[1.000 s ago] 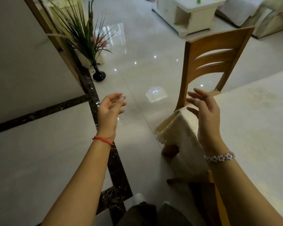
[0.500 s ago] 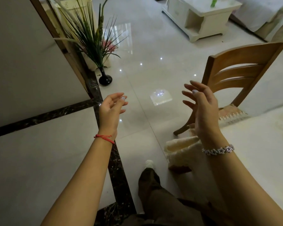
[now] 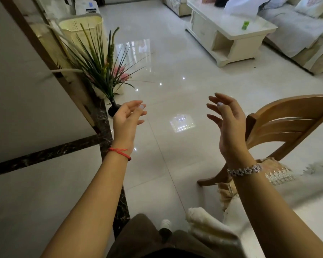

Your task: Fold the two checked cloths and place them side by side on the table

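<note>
No checked cloth shows in the head view. My left hand (image 3: pixel 127 121), with a red string on its wrist, is raised over the floor, fingers loosely spread and holding nothing. My right hand (image 3: pixel 227 121), with a sparkling bracelet, is raised to the right of it, palm turned inward, fingers relaxed and empty. The table (image 3: pixel 309 198), covered with a cream lace-edged cloth, lies at the lower right under my right forearm.
A wooden chair (image 3: pixel 285 125) stands at the table's far side. A black vase with a spiky plant (image 3: pixel 103 71) sits on the floor by the wall at left. A white coffee table (image 3: pixel 229 32) and a sofa (image 3: pixel 302 28) stand at the back right.
The view has lifted and swung right, so the table corner has slid to the lower right and more of the room shows. Both hands stay raised and empty.
</note>
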Motion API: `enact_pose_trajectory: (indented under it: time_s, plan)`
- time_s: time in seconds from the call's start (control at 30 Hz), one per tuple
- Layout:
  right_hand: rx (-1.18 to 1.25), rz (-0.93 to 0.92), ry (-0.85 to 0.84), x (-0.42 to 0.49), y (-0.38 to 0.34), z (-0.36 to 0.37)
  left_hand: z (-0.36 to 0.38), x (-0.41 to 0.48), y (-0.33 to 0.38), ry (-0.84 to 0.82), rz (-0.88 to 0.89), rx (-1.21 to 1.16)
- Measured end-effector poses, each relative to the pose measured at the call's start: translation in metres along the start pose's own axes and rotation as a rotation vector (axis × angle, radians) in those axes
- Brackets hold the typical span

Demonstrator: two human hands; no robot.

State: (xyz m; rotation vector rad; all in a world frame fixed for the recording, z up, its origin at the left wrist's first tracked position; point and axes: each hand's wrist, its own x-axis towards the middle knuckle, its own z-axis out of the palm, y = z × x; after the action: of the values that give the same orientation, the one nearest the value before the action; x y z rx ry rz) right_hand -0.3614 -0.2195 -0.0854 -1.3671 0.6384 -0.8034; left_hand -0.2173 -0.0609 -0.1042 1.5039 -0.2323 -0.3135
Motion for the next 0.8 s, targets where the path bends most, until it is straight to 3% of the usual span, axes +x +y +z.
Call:
enact_pose_trajectory:
  time_s: [0.27,0.8]
  plan:
    - [-0.039,0.019,0.125,0.079,0.012,0.003,0.051,0.09,-0.003,-0.101,-0.039,-0.029]
    - [-0.004,-0.04,0.574,0.259,0.011,0.008,0.21,0.311,0.0,-0.537,-0.062,0.016]
